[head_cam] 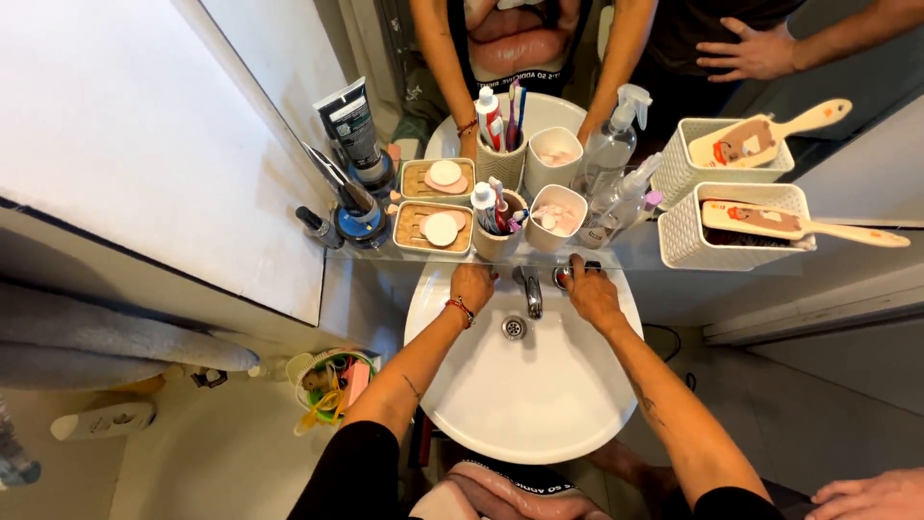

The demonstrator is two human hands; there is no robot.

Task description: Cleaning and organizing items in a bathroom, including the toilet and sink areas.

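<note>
Here, faucet [530,291] between left hand [472,286], right hand [590,292]

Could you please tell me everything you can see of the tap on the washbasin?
The tap is a chrome-looking metal mixer at the back rim of the white basin, its spout pointing forward over the drain. It stands upright below the glass shelf. The right hand rests on a round chrome knob beside it; the left hand lies on the other side. No running water shows.
</note>
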